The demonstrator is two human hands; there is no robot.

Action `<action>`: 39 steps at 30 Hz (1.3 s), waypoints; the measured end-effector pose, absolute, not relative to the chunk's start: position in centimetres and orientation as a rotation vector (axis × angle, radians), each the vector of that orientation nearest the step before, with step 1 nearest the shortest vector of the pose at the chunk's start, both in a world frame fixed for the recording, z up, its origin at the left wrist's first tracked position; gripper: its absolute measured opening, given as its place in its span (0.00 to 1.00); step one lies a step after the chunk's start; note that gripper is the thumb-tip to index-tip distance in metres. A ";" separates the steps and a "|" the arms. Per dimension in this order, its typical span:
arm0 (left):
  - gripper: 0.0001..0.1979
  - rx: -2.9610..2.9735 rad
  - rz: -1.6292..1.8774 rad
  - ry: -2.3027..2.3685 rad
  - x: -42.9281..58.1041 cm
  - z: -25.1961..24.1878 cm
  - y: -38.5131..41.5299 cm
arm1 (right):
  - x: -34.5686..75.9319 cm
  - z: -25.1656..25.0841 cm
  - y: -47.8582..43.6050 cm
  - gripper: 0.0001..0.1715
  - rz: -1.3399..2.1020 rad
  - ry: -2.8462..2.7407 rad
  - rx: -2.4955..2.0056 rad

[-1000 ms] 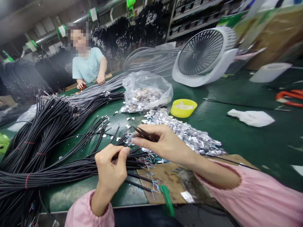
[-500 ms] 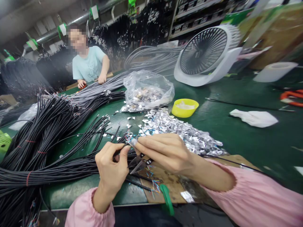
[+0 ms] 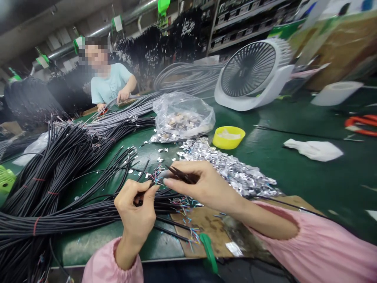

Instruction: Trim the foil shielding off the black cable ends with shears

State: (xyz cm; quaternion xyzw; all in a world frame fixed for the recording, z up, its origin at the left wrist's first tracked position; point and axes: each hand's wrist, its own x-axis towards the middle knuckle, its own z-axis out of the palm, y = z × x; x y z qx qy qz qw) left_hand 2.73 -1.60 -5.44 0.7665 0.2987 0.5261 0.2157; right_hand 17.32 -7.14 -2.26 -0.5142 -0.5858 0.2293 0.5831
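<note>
My left hand (image 3: 136,208) pinches the end of a black cable (image 3: 152,184) between thumb and forefinger. Thin coloured wires (image 3: 157,174) fan out from that end. Close to them, my right hand (image 3: 207,184) is closed around dark pointed scissors (image 3: 182,175), whose tips angle up and left. Its thumb and a covered fingertip are near the wires; whether they touch is unclear. Beneath both hands lie more black cables (image 3: 97,214) with stripped ends, bound in places with red ties. A heap of silver foil scraps (image 3: 235,169) spreads behind my right hand.
Beyond the hands are a clear plastic bag (image 3: 184,114) of scraps, a yellow dish (image 3: 229,137) and a white fan (image 3: 250,74). A white cloth-like piece (image 3: 313,150) lies at right. Cardboard (image 3: 206,228) covers the near table edge. Across the table, a person (image 3: 112,84) handles grey cables.
My right hand has rotated: the scissors, formerly below its fingers with blades apart, now point up and left above the thumb. The left hand has barely moved, still pinching the cable.
</note>
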 end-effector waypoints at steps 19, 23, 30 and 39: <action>0.10 1.915 1.108 0.827 2.7 -4.5 -1.2 | 17.2 -3.0 -7.1 0.14 0.741 -1.081 -1.058; 0.10 1.888 1.080 0.827 2.7 -4.6 -1.1 | 17.0 -3.1 -7.2 0.13 0.690 -1.047 -1.033; 0.12 1.874 1.066 0.848 2.8 -4.6 -1.2 | 17.4 -2.8 -6.9 0.16 0.886 -1.053 -1.090; 0.11 1.964 1.126 0.834 3.0 -4.8 -1.3 | 17.5 -3.2 -7.0 0.17 0.865 -1.116 -1.072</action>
